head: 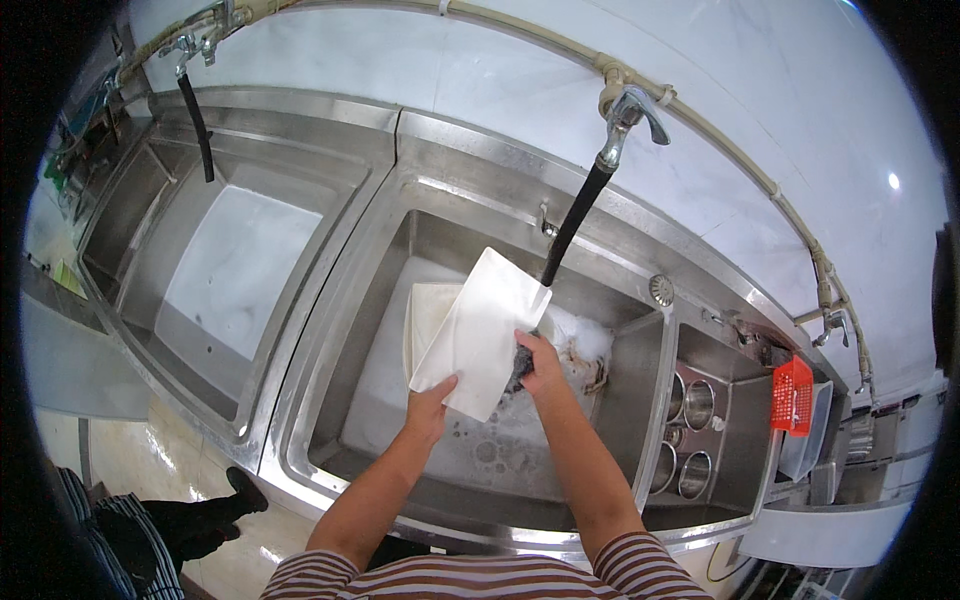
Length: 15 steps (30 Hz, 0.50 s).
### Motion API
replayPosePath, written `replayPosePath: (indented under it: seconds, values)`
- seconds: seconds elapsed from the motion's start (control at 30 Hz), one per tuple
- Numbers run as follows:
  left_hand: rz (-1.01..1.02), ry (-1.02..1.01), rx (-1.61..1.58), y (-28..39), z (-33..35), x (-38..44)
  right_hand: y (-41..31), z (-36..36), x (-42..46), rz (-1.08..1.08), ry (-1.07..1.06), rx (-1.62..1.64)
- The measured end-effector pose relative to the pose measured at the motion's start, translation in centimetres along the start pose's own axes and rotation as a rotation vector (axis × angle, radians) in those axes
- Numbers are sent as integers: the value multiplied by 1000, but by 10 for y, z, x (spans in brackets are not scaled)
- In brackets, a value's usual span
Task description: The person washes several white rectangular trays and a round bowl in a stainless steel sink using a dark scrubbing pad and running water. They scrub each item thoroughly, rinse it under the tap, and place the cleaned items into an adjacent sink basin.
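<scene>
My left hand (pixel 431 405) grips the lower left corner of a white rectangular dish (pixel 480 337), held tilted over the middle stainless steel sink (pixel 360 360). At the dish's right edge, my right hand (pixel 538 364) holds a dark scouring pad (pixel 523 363), partly hidden by its fingers. Below and to the left, more white rectangular dishes (pixel 429 300) stand in the sink. White foam (pixel 592 337) and some brownish items lie to the right of my right hand. A black hose (pixel 577 221) hangs from the tap just behind the dish.
Foamy water fills part of the left sink (pixel 247 262), under another hose (pixel 196 127). Several metal cups (pixel 697 405) stand in the right sink. Beyond it is a red plastic basket (pixel 793 396). Another person's shoe (pixel 246 491) shows on the floor at lower left.
</scene>
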<state>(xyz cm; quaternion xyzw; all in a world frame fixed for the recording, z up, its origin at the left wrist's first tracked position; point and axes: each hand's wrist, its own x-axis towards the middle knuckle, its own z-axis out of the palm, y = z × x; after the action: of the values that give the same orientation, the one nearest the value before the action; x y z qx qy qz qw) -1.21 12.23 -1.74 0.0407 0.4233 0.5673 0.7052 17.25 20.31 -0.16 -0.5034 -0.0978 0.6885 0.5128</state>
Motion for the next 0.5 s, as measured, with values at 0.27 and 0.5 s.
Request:
replayPosePath:
  seconds: [0.27, 0.5]
  values:
    - [-300, -311, 267, 28, -16, -1, -16, -23, 8, -187, 104, -312]
    - [-231, -389, 423, 52, 36, 59, -44, 22, -3, -332, 86, -749]
